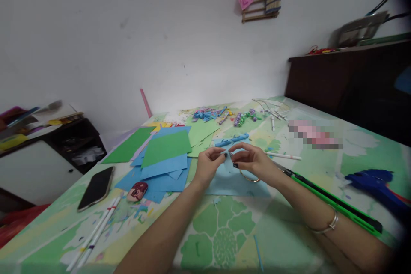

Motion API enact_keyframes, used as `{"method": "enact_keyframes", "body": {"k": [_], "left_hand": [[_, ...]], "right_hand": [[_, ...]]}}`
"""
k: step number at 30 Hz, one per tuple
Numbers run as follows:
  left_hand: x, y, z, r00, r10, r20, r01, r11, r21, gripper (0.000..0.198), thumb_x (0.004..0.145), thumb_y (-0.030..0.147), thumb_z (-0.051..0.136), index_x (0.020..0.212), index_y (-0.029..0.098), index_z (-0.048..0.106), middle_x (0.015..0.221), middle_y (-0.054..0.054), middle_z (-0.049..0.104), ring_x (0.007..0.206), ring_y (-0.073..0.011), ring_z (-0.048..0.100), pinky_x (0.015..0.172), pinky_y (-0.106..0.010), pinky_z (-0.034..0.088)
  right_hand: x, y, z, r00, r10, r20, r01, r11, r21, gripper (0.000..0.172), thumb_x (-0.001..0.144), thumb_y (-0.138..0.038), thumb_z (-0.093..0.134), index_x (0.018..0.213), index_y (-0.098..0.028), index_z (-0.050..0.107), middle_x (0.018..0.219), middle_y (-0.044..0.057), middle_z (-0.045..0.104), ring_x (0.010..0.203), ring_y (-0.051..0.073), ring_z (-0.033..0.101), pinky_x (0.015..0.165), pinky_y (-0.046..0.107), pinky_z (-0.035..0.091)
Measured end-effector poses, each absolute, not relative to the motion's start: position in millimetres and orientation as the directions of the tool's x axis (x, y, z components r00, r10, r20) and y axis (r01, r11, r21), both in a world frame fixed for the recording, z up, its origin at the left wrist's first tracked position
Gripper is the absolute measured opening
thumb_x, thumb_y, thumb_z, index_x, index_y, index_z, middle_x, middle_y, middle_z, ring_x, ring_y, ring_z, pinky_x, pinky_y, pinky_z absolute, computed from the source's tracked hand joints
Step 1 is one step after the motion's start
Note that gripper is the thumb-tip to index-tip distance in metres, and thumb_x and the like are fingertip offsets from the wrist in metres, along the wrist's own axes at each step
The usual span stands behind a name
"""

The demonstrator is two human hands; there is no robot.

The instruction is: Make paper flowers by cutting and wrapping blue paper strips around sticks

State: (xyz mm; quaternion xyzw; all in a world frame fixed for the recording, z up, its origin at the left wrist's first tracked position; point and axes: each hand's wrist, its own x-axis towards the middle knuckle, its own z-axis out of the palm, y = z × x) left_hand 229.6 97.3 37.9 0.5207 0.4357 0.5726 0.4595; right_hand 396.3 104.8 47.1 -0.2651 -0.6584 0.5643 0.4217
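Note:
My left hand [210, 163] and my right hand [253, 162] meet over the table, fingertips bent in a pinch. Between them is a small bit of pale blue paper [227, 154], mostly hidden by the fingers. Under both hands lies a light blue sheet [237, 186]. Just beyond them rests a blue rolled paper stick [231, 140] with twisted bits along it. A thin gold-coloured ring [249, 176] shows below my right hand. A green utility knife [334, 201] lies beside my right forearm, and a white stick [284, 155] is behind that wrist.
Green sheets [167, 147] and blue sheets [170, 182] overlap on the left, near a phone [96, 188], a small maroon-and-pink case [137, 191] and white sticks [96, 231]. Curled blue paper pieces [205, 114] lie at the back. A blue glue gun [375, 184] is at right.

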Motion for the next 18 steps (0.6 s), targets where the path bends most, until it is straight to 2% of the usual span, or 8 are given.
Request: {"method": "enact_keyframes", "body": {"k": [4,9,13,15,18], "left_hand": [[229.4,99.0,35.4,-0.058,0.986,0.158,-0.126,-0.164,0.978,0.021,0.06,0.022,0.07,0.077,0.012,0.065,0.066,-0.002,0.066,0.058,-0.0097,0.058,0.059,-0.021,0.045],[230.4,99.7,33.6,-0.064,0.995,0.083,-0.236,-0.095,0.967,0.024,0.058,0.023,0.072,0.077,0.011,0.064,0.065,-0.003,0.066,0.056,-0.0092,0.058,0.061,-0.022,0.047],[232.6,95.7,37.0,-0.026,0.996,0.082,-0.277,-0.086,0.957,0.028,0.058,0.025,0.073,0.08,0.011,0.064,0.066,-0.004,0.067,0.059,-0.0103,0.06,0.064,-0.023,0.048],[233.3,93.2,39.6,-0.017,0.995,0.094,-0.28,-0.095,0.955,0.034,0.059,0.027,0.073,0.088,0.011,0.063,0.064,-0.004,0.066,0.061,-0.0111,0.06,0.066,-0.025,0.048],[233.2,90.5,43.0,0.002,0.991,0.131,-0.306,-0.124,0.944,0.053,0.063,0.03,0.071,0.112,0.016,0.055,0.06,0.0,0.065,0.059,-0.0108,0.06,0.069,-0.029,0.05]], "right_hand": [[395.5,109.2,41.3,-0.477,0.84,0.257,-0.017,0.283,-0.959,0.014,0.062,-0.017,0.063,0.076,-0.015,0.064,0.077,0.003,0.064,0.075,0.014,0.06,0.075,0.03,0.047],[394.8,110.4,39.1,-0.441,0.849,0.291,0.084,0.362,-0.928,0.014,0.063,-0.017,0.063,0.076,-0.016,0.067,0.074,0.003,0.066,0.07,0.014,0.059,0.071,0.03,0.048],[393.9,109.0,40.6,-0.419,0.85,0.321,0.063,0.38,-0.923,0.012,0.066,-0.024,0.064,0.073,-0.016,0.067,0.073,0.003,0.066,0.07,0.015,0.059,0.069,0.029,0.046],[393.3,108.2,41.4,-0.416,0.852,0.318,0.034,0.364,-0.931,0.014,0.066,-0.026,0.064,0.074,-0.015,0.067,0.072,0.003,0.066,0.07,0.015,0.059,0.068,0.028,0.045],[392.6,107.1,43.2,-0.401,0.865,0.301,-0.008,0.325,-0.946,0.015,0.065,-0.028,0.065,0.072,-0.015,0.066,0.069,0.002,0.064,0.066,0.014,0.057,0.064,0.027,0.044]]}}
